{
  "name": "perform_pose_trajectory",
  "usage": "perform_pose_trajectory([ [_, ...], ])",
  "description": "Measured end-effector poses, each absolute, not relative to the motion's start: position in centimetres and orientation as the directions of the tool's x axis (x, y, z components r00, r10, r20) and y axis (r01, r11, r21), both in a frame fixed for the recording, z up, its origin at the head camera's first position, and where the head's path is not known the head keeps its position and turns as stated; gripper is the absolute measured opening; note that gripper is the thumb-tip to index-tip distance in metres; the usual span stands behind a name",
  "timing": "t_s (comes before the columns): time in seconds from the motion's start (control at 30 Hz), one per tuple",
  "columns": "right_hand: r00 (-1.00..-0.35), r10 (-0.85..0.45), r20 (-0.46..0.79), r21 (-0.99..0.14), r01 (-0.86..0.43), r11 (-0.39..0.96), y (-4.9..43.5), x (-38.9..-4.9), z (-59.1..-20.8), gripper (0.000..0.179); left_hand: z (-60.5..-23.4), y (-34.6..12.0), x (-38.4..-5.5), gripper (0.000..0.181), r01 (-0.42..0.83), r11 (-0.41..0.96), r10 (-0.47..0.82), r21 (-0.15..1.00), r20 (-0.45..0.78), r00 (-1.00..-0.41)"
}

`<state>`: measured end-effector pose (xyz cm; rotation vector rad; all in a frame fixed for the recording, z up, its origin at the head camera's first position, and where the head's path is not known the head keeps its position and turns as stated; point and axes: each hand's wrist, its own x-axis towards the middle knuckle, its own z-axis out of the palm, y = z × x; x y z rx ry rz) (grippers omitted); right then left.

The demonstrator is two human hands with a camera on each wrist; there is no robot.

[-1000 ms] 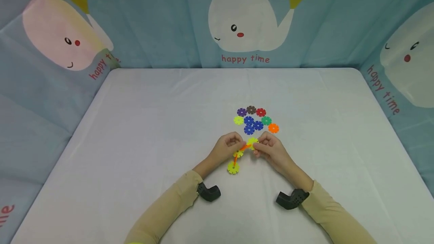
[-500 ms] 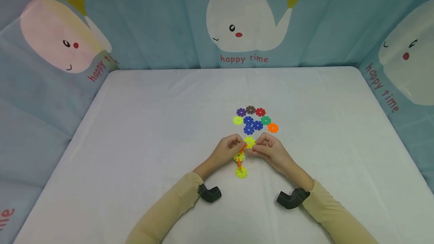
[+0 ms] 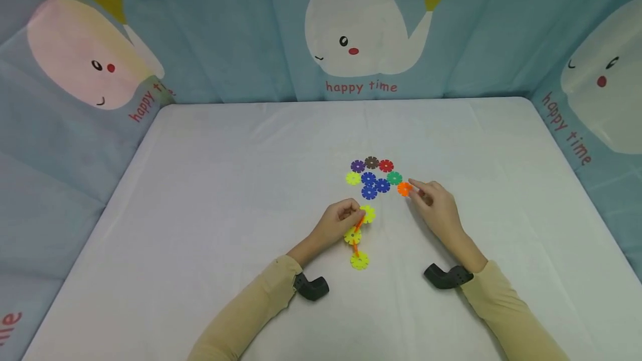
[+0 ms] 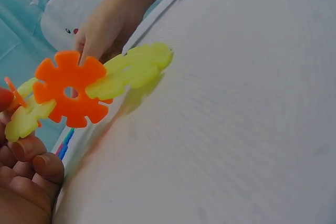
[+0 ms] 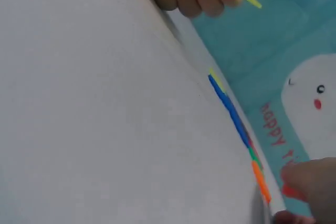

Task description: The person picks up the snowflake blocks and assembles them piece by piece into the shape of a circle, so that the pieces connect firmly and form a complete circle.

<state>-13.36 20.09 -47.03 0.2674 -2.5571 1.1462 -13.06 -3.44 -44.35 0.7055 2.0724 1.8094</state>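
Right hand (image 3: 440, 209): moving away from the chain (image 3: 353, 235), reaching the loose orange disc (image 3: 403, 189) right of the blue discs (image 3: 382, 185); whether pinching, cannot tell.
Left hand (image 3: 335, 222): pinching the chain in front of the blue discs.
Curtain (image 3: 241, 43): showing red "happy time" behind the blue discs.

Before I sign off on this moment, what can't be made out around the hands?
Head view: the right hand covers an edge of the orange disc; a pinch can't be confirmed.
Head view: the left hand hides part of the disc chain it grips.
Left wrist view: the left edge cuts off part of that hand.
Right wrist view: the right hand is blurred and cut by the right edge; blue discs, edge-on, hide much behind them.
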Motion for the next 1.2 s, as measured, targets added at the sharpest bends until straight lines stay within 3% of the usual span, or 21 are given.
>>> perform_pose_trajectory([
  [0.13,-0.964,-0.049,0.262,-0.602,-0.203,0.773,20.6,-13.4,-47.0,0.026,-44.5,-3.4,-13.0,0.012,0.169,0.079,0.538,0.982,0.101,-0.837],
  [0.3,-0.963,-0.074,0.257,-0.604,-0.221,0.766,20.2,-13.2,-47.1,0.016,-44.6,-3.4,-13.1,0.011,0.178,0.07,0.532,0.982,0.115,-0.839],
  [0.43,-0.961,-0.098,0.26,-0.635,-0.246,0.732,20.1,-13.3,-47.3,0.019,-44.6,-3.5,-13.1,0.011,0.182,0.073,0.529,0.981,0.117,-0.841],
  [0.63,-0.967,-0.113,0.229,-0.773,-0.251,0.582,19.9,-13.2,-47.0,0.023,-44.5,-3.4,-13.1,0.011,0.177,0.078,0.53,0.981,0.11,-0.841],
  [0.77,-0.95,-0.185,0.253,-0.878,-0.306,0.368,19.2,-12.8,-46.5,0.012,-44.4,-3.4,-13.1,0.012,0.165,0.089,0.529,0.982,0.094,-0.844],
  [0.9,-0.914,-0.251,0.319,-0.916,-0.365,0.166,18.1,-12.1,-45.3,0.015,-44.4,-3.4,-13.1,0.013,0.154,0.089,0.533,0.984,0.083,-0.842],
  [1.2,-0.916,-0.246,0.317,-0.938,-0.341,0.062,17.0,-11.3,-45.2,0.018,-44.4,-3.4,-13.1,0.014,0.153,0.102,0.532,0.983,0.076,-0.843],
])
